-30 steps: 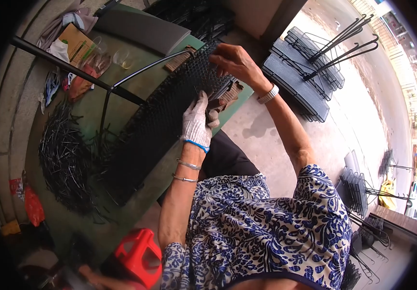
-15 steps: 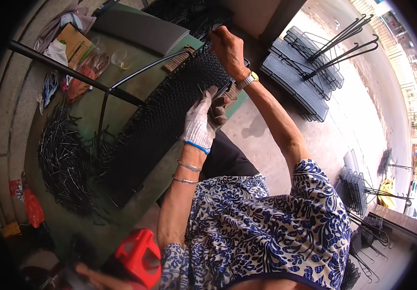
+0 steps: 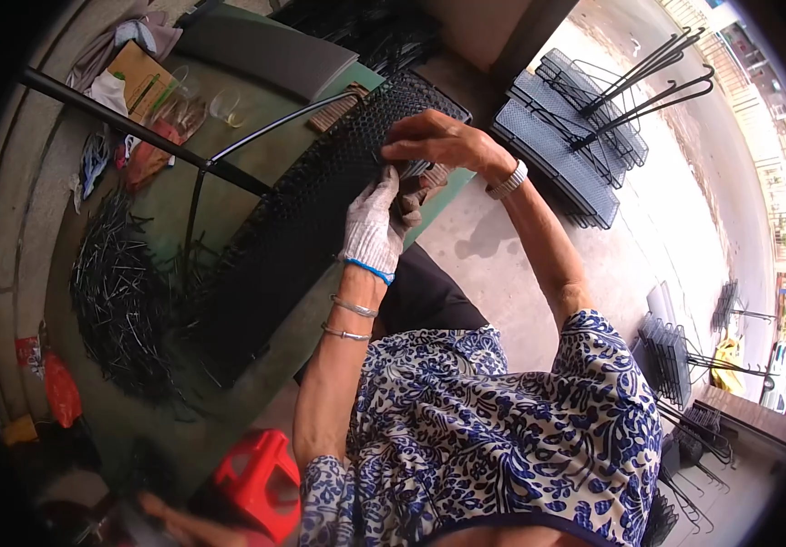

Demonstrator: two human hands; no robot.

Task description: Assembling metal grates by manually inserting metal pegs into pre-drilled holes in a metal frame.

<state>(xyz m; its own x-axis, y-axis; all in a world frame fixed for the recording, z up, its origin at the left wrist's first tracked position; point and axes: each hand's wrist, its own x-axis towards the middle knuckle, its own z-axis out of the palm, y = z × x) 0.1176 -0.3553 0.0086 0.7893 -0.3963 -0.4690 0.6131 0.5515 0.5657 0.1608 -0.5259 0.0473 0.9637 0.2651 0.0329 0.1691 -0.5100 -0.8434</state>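
A long black mesh panel (image 3: 297,205) lies slantwise on the green table, with rows of black bits standing up along it. My left hand (image 3: 375,219), in a white knitted glove with soiled fingertips, rests at the panel's near edge, closed around a small bundle of thin dark strips (image 3: 418,170). Bare and wearing a wrist watch, my right hand (image 3: 438,141) is bent over the left fingertips, its own fingers pressed together. Whatever is between those fingers is hidden. A large heap of thin black strips (image 3: 124,301) covers the table's left part.
A black metal bar (image 3: 138,128) with a curved brace crosses above the table. Behind it are a grey sheet (image 3: 265,50), a cardboard box (image 3: 140,82) and clear cups (image 3: 226,106). Black mesh racks (image 3: 561,137) stand at right. A red plastic stool (image 3: 261,483) and another person's arm (image 3: 183,524) are at lower left.
My right hand has come down from above the panel's far end to the left fingertips. The left hand has hardly moved.
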